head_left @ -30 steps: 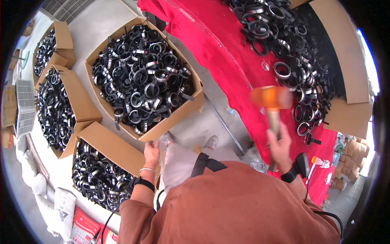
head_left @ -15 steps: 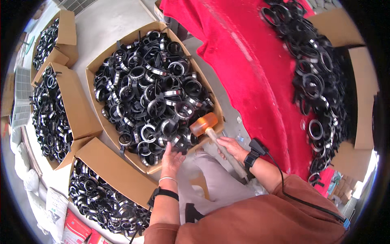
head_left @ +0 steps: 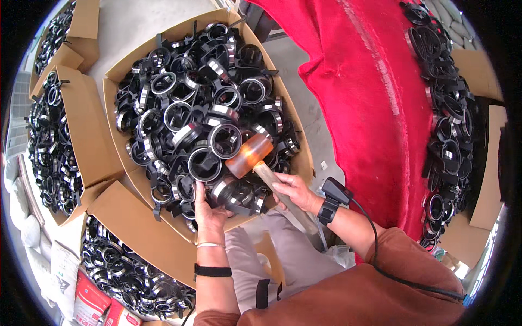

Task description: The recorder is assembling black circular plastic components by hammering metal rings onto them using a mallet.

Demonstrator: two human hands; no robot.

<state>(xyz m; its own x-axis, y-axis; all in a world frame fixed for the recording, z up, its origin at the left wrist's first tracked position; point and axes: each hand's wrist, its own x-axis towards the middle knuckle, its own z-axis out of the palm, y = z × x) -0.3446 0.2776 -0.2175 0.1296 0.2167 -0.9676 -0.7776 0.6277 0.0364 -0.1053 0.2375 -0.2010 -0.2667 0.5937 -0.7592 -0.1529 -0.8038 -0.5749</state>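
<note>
My right hand (head_left: 293,191) is closed around the wooden handle of a mallet (head_left: 250,155) with a translucent orange head. The mallet head lies over the heaped black rings with silver bands, next to one upright ring (head_left: 224,140). My left hand (head_left: 211,213) is at the near edge of the heap, thumb pointing up and the other fingers partly hidden under a black ring (head_left: 232,194), which it appears to grip. These parts fill a large cardboard box (head_left: 111,95) in front of me. Many have black tabs sticking out.
More cardboard boxes (head_left: 89,130) full of the same rings stand along the left. A red cloth (head_left: 370,108) spreads at the right, with a long pile of rings (head_left: 448,146) on its far side. White sacks (head_left: 65,271) lie at the lower left.
My view has come closer to the box. The mallet head has moved left over the rings. My left hand has shifted left, its fingers going in under a ring.
</note>
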